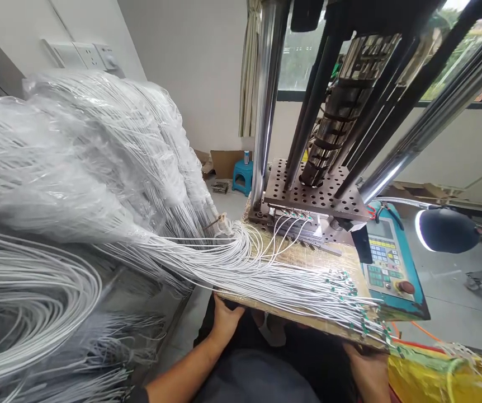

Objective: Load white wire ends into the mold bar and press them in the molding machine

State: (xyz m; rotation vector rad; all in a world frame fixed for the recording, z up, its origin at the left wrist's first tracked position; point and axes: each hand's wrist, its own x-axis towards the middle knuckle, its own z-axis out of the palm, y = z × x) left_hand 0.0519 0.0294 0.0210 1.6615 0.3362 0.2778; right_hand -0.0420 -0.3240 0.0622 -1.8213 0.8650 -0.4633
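- No text, brand or number can be read.
- Control panel (407,258), at the right: the marks on its coloured keys (382,253) are too small to make out.
- Screen (380,228), at the far end of that panel: any characters are too faint to tell.
- Small container (246,158) on the blue stool (241,174), far side: any label is too small to read.

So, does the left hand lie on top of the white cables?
No, the left hand is at the table's near edge, not on the white cables.
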